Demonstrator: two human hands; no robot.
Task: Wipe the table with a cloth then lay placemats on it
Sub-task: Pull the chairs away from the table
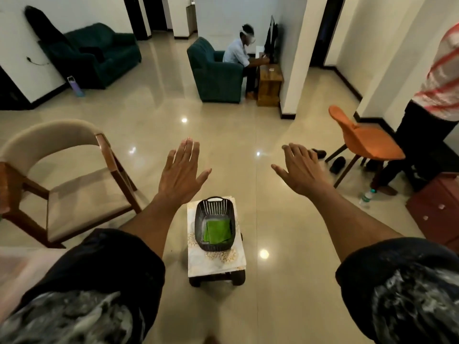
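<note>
A folded green cloth [216, 230] lies inside a dark plastic basket [214, 207]. The basket stands on a stack of pale patterned placemats [216, 263], which rests on a low dark stool [236, 278] on the floor in front of me. My left hand [182, 173] is raised above and left of the basket, fingers straight and spread, holding nothing. My right hand [301, 167] is raised to the right of it, fingers extended, also holding nothing. A pale surface edge [17, 264] shows at lower left, blurred.
A beige wooden chair [72, 194] stands left, an orange chair [365, 142] right. A red-brown drawer unit [437, 209] and a water bottle [367, 197] sit far right by a standing person [427, 125]. Another person [238, 54] sits in a green armchair [213, 73] at the back.
</note>
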